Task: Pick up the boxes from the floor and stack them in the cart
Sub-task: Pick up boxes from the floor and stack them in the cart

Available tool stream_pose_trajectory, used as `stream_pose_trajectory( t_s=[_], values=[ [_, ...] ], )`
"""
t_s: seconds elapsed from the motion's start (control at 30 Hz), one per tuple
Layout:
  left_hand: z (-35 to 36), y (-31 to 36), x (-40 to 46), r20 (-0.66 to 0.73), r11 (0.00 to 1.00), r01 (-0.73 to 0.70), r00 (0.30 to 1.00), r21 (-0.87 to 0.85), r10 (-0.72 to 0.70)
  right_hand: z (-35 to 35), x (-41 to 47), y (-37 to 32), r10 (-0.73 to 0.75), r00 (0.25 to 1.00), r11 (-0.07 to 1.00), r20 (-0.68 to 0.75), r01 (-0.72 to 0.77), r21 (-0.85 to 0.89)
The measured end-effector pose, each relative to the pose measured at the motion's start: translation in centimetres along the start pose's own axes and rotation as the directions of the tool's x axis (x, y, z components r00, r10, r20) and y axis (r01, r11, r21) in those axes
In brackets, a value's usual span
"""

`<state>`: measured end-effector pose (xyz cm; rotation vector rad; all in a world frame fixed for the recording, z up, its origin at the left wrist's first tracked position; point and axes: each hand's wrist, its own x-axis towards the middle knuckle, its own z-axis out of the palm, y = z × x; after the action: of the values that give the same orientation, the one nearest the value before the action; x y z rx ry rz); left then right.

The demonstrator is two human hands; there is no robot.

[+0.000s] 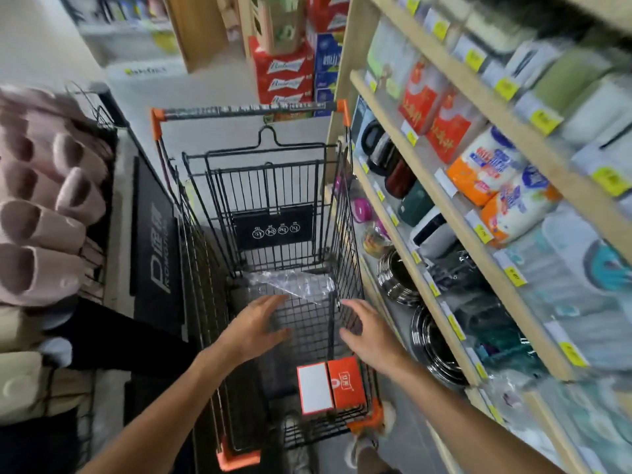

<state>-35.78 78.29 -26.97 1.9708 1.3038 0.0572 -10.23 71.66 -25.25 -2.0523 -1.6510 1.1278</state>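
A black wire shopping cart [171, 186] with orange corners stands in the aisle below me. One orange and white box [330, 386] lies in its near right corner. A crumpled clear plastic sheet [290, 285] rests on the cart's floor further in. My left hand [254, 331] hovers over the cart's middle, fingers spread, holding nothing. My right hand [369, 333] is beside it near the cart's right wall, also empty with fingers apart. No box on the floor is in sight.
Wooden shelves [424, 206] full of packaged goods, kettles and steel bowls run close along the right. A rack of pink slippers [44, 213] and a black mat [154, 248] stand left. Stacked red cartons [284, 77] sit beyond the cart.
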Motion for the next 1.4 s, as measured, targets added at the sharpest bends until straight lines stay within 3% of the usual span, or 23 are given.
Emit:
stream_pose_trajectory(
  t_s=[0.1,0.3,0.6,0.8,1.13,1.23,1.4],
  values=[
    [-3.3,2.8,-0.3,-0.025,0.985,-0.145,0.989,0.096,0.148,-2.4,-0.5,-1.6,-0.059,0.997,0.995,-0.04,0.055,-0.078],
    [-6.8,7.6,-0.7,0.013,0.867,-0.296,0.948,0.401,0.318,-6.8,-3.1,-2.8,-0.108,0.983,0.981,-0.148,0.081,-0.175],
    [-7.3,16.1,-1.1,0.05,0.78,-0.411,0.896,0.472,0.441,-13.0,-10.7,-0.9,-0.161,0.916,0.937,-0.366,0.026,-0.348],
    [-5.1,24.9,-3.6,0.107,0.684,-0.524,0.826,0.508,0.554,-15.6,-18.2,3.4,-0.116,0.858,0.966,-0.5,-0.02,-0.258],
    [3.8,37.1,-8.5,0.248,0.47,-0.731,0.637,0.495,0.73,-18.2,-33.2,12.2,0.033,0.742,0.964,-0.67,-0.2,-0.174],
    [7.2,39.6,-9.3,0.299,0.399,-0.805,0.549,0.438,0.78,-17.6,-37.5,14.6,0.101,0.711,0.955,-0.696,-0.264,-0.131],
    [12.5,44.7,-10.0,0.396,0.221,-0.901,0.369,0.372,0.841,-15.6,-44.6,17.6,0.201,0.585,0.917,-0.785,-0.393,-0.058]
  ],
)
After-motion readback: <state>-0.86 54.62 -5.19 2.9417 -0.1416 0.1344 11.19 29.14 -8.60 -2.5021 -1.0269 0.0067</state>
